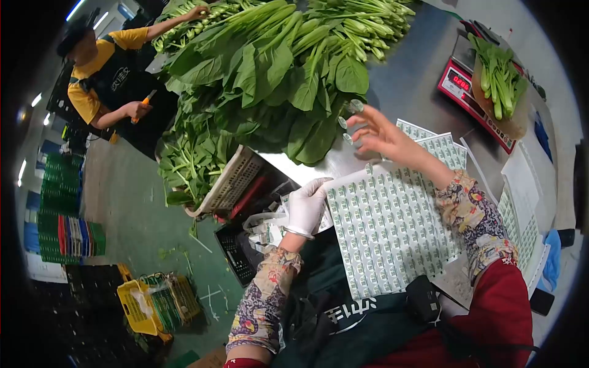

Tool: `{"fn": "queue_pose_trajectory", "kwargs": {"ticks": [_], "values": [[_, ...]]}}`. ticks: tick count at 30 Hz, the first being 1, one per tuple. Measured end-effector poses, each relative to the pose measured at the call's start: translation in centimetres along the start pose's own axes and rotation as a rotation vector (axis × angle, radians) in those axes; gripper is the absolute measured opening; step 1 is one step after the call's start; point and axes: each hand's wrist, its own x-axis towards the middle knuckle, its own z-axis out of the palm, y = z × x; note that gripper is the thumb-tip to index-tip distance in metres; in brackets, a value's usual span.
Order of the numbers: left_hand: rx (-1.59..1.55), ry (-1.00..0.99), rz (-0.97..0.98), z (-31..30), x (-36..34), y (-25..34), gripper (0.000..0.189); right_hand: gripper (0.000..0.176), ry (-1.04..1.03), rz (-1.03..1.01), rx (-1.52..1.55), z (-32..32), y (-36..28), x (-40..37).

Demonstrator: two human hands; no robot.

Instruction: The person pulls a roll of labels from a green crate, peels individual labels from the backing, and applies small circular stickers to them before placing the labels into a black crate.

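My left hand (308, 207), in a white glove, pinches the upper left corner of a large sheet of small green-and-white stickers (392, 227). The sheet slants in front of my dark apron, with rows of stickers across it. My right hand (386, 140) is bare and raised above the sheet's top edge, its fingers spread. A few small stickers (342, 122) cling to its fingertips. Just beyond those fingertips lies a big pile of leafy greens (264, 67) on the metal table (423, 58).
Some greens (500, 83) rest on a red scale (457, 86). More sticker sheets (442, 147) lie on the table to the right. A basket (224, 181) of greens stands at left. Across the pile, a co-worker (113, 73) holds an orange-handled knife (144, 105). A yellow crate (138, 306) sits on the floor.
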Motion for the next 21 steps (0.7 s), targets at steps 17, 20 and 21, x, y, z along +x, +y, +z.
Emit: {"fn": "queue_pose_trajectory", "kwargs": {"ticks": [17, 20, 21], "values": [[-0.337, 0.410, 0.191, -5.7, -4.1, 3.9, 0.033, 0.086, -0.126, -0.039, -0.062, 9.9, -4.4, -5.2], [-0.295, 0.480, 0.237, -6.8, -8.3, 6.5, 0.040, 0.079, -0.152, -0.366, -0.710, 16.3, -3.5, -4.3], [-0.298, 0.451, 0.261, -7.1, -9.6, 7.0, 0.043, 0.075, -0.130, -0.410, -0.823, 18.1, -2.9, -4.0]]}}
